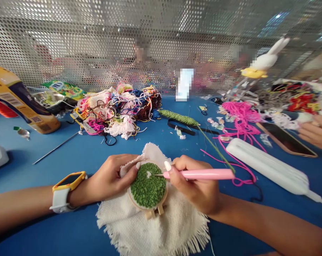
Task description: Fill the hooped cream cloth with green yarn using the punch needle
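My left hand (115, 177) grips the upper left edge of a round wooden embroidery hoop (164, 199), thumb on top, fingers behind the cloth. Looped green yarn (148, 190) fills nearly all of the hoop, with a small whitish patch near its middle. Fringed cream cloth (150, 233) spreads out below and above the hoop. In my right hand (196, 185) is a pink-handled punch needle (203, 174), held like a pen, its metal tip at the whitish patch. From the handle's rear end a green strand (215, 147) runs up to a wound green yarn bundle (179, 117).
A tangled yarn heap (118, 110) lies behind the hoop, a glue bottle (22, 99) at left. Rightward are pink yarn (242, 117), a white power strip (268, 165), a phone (287, 138) and another person's hand (316, 131). A perforated metal panel (97, 46) stands behind.
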The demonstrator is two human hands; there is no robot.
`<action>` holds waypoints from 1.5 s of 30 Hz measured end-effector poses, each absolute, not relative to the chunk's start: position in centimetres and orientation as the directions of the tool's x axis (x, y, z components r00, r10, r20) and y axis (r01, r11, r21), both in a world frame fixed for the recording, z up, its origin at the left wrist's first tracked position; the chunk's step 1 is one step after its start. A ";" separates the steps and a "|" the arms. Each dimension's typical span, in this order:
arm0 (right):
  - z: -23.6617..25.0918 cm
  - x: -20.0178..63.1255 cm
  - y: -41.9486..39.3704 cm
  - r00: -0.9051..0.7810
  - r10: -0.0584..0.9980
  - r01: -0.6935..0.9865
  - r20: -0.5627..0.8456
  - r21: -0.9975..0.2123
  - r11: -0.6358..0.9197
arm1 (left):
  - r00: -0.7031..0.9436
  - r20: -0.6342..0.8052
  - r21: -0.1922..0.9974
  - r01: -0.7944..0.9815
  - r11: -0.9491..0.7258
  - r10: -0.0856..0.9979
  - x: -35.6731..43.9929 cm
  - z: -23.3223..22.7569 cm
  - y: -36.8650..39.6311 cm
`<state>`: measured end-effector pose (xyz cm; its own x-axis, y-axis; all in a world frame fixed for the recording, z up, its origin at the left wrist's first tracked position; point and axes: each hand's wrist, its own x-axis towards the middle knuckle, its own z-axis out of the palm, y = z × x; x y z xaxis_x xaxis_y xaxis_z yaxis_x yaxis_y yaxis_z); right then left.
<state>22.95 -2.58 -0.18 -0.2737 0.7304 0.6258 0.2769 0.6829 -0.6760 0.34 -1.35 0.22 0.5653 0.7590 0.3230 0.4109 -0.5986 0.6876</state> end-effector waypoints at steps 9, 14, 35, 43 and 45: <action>-0.2 22.9 -2.4 -0.325 0.720 0.311 0.613 -0.650 0.694 | 0.565 0.327 0.679 0.417 -0.604 0.758 0.5 0.2 -1.2; -0.1 22.9 -2.5 -0.310 0.725 0.313 0.616 -0.654 0.689 | 0.564 0.309 0.682 0.429 -0.592 0.765 0.4 0.2 -1.3; 0.8 22.7 -1.3 -0.663 0.639 0.287 0.390 -0.655 0.699 | 0.501 0.310 0.731 0.418 -0.540 0.808 0.6 0.4 -1.6; 1.1 22.8 -1.8 -0.529 0.735 0.324 0.424 -0.700 0.637 | 0.523 0.326 0.730 0.389 -0.561 0.787 0.6 0.4 -1.5; 1.4 22.8 -1.9 -0.520 0.733 0.317 0.438 -0.698 0.642 | 0.525 0.322 0.730 0.391 -0.560 0.788 0.6 0.4 -1.5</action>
<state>22.85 -1.94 1.37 -0.5204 0.7331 0.4379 0.3173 0.6421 -0.6978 0.60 -1.49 0.41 0.5252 0.7876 0.3222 0.3915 -0.5599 0.7303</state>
